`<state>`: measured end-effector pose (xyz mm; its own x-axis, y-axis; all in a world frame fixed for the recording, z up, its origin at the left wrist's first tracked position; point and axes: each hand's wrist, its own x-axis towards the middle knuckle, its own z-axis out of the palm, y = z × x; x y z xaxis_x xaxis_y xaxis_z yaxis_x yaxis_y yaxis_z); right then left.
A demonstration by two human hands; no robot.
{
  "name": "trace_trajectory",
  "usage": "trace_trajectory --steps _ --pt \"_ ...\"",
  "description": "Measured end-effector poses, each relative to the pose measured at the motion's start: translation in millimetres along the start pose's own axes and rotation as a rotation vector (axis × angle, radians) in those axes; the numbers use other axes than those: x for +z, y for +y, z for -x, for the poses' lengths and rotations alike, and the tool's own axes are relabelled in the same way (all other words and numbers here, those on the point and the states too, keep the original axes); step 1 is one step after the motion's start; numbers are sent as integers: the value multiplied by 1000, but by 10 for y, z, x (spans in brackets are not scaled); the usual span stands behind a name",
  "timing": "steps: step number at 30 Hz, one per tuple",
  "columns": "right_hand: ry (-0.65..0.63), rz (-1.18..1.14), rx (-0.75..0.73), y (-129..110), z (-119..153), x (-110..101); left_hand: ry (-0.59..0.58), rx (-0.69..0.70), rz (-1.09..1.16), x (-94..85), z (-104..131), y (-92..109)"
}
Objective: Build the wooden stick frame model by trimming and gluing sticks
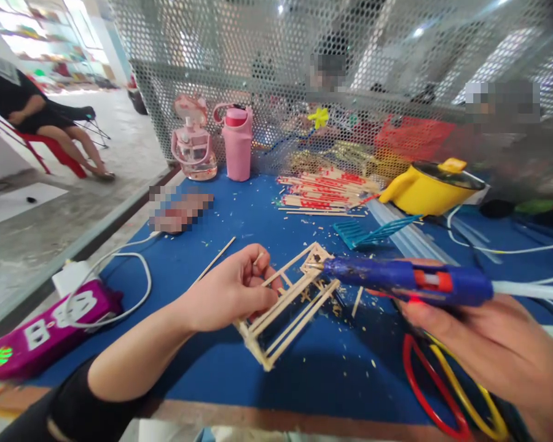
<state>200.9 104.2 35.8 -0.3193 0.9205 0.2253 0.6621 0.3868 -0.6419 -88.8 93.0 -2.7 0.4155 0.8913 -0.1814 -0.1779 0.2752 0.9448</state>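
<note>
The left hand (239,288) has its fingers clamped on the frame (281,305) of thin sticks, near the middle of the desk (203,368); the hand covers part of the frame's near left side. The right hand (493,331) is closed round the glue gun (410,281), whose body hides the handle and most of those fingers. The gun's nozzle points at the frame's far end; whether it touches is hard to tell. The white glue stick (529,290) behind it runs out at the right edge. The phone (182,212) is pixelated over, and the right forearm is cut off at the picture's edge. Shapes behind the mesh (281,37) are blurred.
</note>
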Motion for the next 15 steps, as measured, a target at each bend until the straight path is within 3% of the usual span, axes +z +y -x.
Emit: trace_trajectory --steps 5,15 --pt "-87 187 -263 -54 -107 114 -4 16 7 -8 4 -11" --pt "-95 203 -286 -40 -140 236 -5 10 4 2 -4 -7"
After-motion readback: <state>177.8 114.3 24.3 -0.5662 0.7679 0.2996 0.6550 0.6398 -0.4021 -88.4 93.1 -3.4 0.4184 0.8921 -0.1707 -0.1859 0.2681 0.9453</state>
